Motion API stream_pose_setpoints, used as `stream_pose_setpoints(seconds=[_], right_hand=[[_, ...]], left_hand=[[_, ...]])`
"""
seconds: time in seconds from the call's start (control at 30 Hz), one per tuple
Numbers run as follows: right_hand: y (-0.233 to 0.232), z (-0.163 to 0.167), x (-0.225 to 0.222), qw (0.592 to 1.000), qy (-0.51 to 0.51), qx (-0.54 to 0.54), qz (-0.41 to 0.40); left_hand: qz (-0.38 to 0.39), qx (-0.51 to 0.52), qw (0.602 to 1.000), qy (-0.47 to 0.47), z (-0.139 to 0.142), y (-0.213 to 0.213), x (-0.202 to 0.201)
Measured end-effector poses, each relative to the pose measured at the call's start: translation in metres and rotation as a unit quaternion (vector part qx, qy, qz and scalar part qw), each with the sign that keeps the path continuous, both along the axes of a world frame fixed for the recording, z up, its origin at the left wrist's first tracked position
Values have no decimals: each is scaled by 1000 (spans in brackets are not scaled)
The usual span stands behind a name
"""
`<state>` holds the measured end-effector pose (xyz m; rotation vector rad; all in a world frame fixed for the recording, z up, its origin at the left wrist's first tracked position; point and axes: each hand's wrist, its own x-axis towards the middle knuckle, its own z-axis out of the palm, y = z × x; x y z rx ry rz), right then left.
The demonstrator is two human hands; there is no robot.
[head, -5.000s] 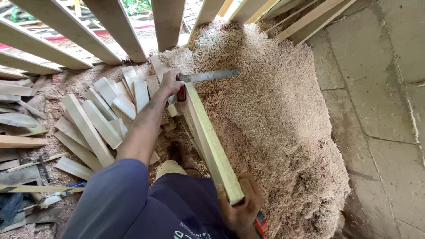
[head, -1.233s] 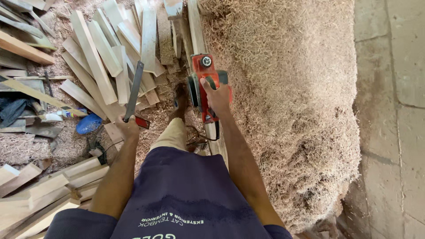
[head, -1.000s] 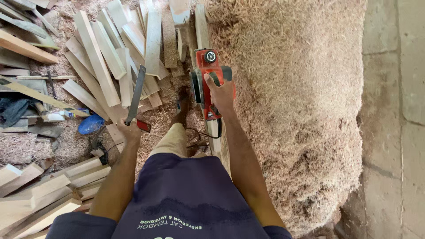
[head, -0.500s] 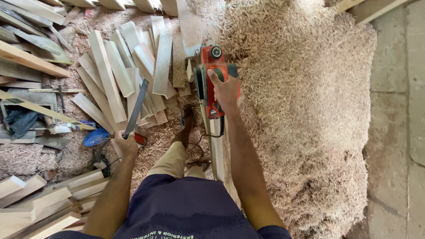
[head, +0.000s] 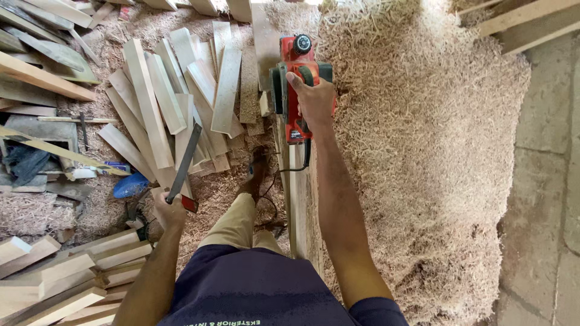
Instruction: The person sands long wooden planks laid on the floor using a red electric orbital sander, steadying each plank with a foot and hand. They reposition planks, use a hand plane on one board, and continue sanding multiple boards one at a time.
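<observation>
Planing a long plank over the shavings heap.

Right hand (head: 315, 99) closed around red electric planer (head: 297, 84), set flat on the far end of the long plank (head: 297, 199), seemingly for even contact. Left hand (head: 166, 208) gripped on red-handled machete (head: 183, 163), blade raised clear over loose boards (head: 163, 102) on floor (head: 544, 181), beside the sawdust pile (head: 417, 151).

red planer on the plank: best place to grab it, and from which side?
Take the red planer by its top handle, coming from above and behind, as the right hand does now. The handle runs lengthwise along the plank, the sole lies flat on the wood, and the cord leaves at the rear, so a top grip looks steadiest.
</observation>
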<state>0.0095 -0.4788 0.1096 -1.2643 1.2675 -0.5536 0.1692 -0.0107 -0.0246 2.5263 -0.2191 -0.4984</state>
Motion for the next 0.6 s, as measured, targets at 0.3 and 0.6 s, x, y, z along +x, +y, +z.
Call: stream_pose_setpoints(seconds=[0.3, 0.6], right_hand=[[-36, -17, 28, 997, -61, -53, 9], [29, 1, -43, 988, -147, -17, -51]], left_hand=[[82, -73, 985, 133, 5, -36, 13], [-47, -188, 981, 12, 20, -44, 20]])
